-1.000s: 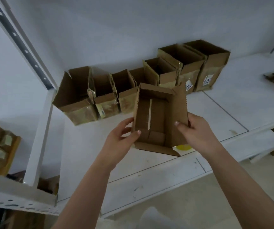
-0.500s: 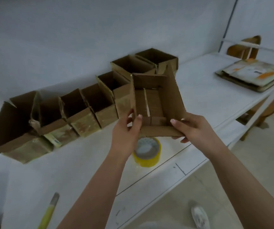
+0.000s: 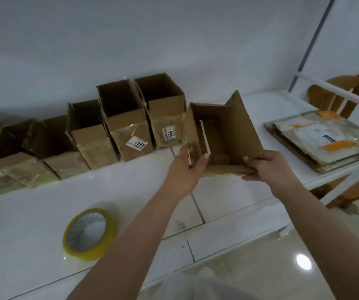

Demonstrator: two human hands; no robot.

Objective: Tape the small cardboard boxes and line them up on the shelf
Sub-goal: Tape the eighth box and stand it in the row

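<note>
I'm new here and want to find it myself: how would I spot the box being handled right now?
Look at the white shelf along the wall, where a row of open cardboard boxes stands. At the row's right end is the held box, gripped by the left hand and right hand. Unlike its neighbours, it shows no label.

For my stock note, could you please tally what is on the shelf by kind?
Open cardboard boxes in the row: at least 6, left end cut off
Box held in both hands: 1
Tape roll: 1
Stack of flattened cartons: 1
Total: at least 9
</note>
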